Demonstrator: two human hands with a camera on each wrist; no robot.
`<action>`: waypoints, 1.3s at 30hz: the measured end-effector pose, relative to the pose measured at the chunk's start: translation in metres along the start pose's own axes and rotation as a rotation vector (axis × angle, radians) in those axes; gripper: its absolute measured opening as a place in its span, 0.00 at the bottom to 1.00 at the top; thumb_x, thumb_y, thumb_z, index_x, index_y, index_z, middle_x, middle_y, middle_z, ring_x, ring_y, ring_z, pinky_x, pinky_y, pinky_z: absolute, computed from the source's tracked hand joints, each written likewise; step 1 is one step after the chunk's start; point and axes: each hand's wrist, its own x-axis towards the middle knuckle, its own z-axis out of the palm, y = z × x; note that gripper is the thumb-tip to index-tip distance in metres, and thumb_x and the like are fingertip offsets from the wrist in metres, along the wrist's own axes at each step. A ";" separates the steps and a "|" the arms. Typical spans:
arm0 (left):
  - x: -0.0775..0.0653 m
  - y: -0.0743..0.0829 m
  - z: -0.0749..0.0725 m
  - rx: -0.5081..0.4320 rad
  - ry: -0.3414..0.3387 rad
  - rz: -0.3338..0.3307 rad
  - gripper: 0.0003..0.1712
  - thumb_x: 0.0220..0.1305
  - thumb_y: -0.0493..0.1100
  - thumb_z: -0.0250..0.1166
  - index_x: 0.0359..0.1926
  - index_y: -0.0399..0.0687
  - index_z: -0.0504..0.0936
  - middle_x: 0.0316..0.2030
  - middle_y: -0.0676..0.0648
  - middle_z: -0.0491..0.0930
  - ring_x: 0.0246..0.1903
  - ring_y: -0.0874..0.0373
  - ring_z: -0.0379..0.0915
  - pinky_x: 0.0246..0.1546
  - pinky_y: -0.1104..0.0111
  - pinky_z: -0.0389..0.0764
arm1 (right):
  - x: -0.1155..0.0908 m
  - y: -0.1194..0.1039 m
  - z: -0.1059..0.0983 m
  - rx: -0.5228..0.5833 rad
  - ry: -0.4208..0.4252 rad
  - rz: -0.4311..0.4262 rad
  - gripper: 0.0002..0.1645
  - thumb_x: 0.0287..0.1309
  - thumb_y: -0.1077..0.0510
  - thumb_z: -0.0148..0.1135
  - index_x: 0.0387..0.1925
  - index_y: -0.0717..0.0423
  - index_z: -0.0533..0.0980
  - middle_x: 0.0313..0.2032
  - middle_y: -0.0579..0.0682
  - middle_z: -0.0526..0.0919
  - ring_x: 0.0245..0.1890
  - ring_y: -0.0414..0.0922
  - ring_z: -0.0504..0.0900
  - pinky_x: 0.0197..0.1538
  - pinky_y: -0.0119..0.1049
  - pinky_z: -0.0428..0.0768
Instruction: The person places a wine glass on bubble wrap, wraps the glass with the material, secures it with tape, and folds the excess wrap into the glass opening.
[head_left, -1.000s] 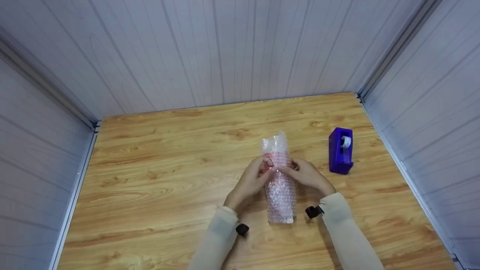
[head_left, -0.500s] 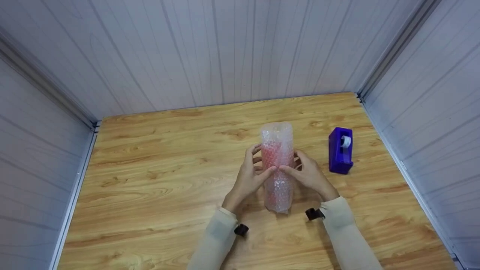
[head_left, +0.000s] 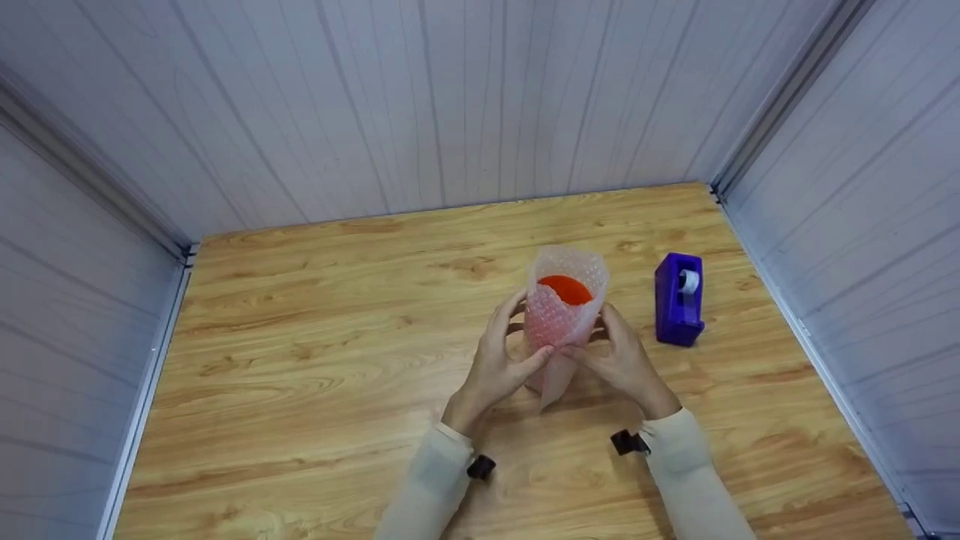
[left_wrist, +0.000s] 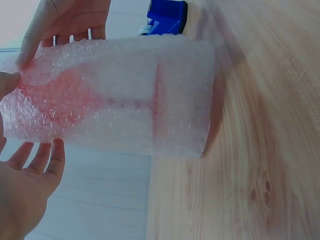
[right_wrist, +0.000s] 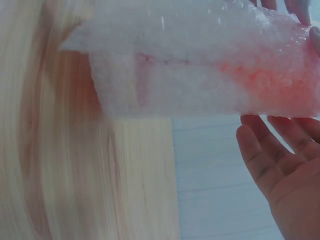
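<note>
A red stemmed goblet (head_left: 566, 290) stands inside a sleeve of clear bubble wrap (head_left: 551, 322), its rim facing up through the open top. In the left wrist view its bowl, thin stem and flat foot show through the bubble wrap (left_wrist: 185, 100). My left hand (head_left: 495, 367) holds the wrapped goblet from the left, and my right hand (head_left: 622, 364) holds it from the right. Both thumbs press the front of the wrap, almost meeting; the fingers reach round the sides. Whether the wrap's lower end touches the table cannot be told.
A purple tape dispenser (head_left: 679, 300) with a white roll stands on the wooden table (head_left: 337, 337), right of the hands. Pale panelled walls (head_left: 480, 105) border the table at the back and both sides.
The bundle, lying flatter a second ago, has been raised upright, so its open top and the red rim now show. Both hands stay at its sides, fingers shifted further round it.
</note>
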 end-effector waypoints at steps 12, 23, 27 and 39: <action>0.002 0.037 -0.008 0.014 -0.003 0.063 0.46 0.51 0.29 0.76 0.68 0.28 0.62 0.61 0.35 0.70 0.62 0.46 0.68 0.55 0.51 0.77 | -0.008 -0.039 0.000 -0.050 0.010 -0.171 0.46 0.49 0.67 0.77 0.67 0.69 0.64 0.59 0.61 0.75 0.51 0.48 0.77 0.50 0.37 0.79; 0.002 0.036 -0.007 0.010 0.007 0.067 0.47 0.51 0.31 0.77 0.69 0.31 0.63 0.61 0.35 0.70 0.63 0.50 0.67 0.57 0.54 0.76 | -0.012 -0.040 -0.002 -0.068 0.021 -0.174 0.47 0.46 0.67 0.79 0.65 0.72 0.64 0.59 0.64 0.73 0.54 0.56 0.75 0.54 0.34 0.76; 0.002 0.038 -0.007 0.007 0.004 0.078 0.46 0.51 0.30 0.77 0.68 0.30 0.63 0.60 0.33 0.71 0.62 0.50 0.67 0.57 0.54 0.77 | -0.011 -0.026 -0.001 -0.064 0.036 -0.229 0.47 0.43 0.69 0.79 0.64 0.73 0.65 0.57 0.66 0.73 0.53 0.59 0.75 0.54 0.32 0.75; 0.001 0.033 -0.005 0.015 0.007 0.103 0.47 0.51 0.31 0.77 0.69 0.28 0.63 0.59 0.29 0.71 0.62 0.48 0.67 0.58 0.58 0.76 | -0.012 -0.001 -0.003 -0.050 0.045 -0.260 0.44 0.48 0.63 0.79 0.65 0.63 0.67 0.57 0.56 0.74 0.52 0.55 0.76 0.55 0.31 0.74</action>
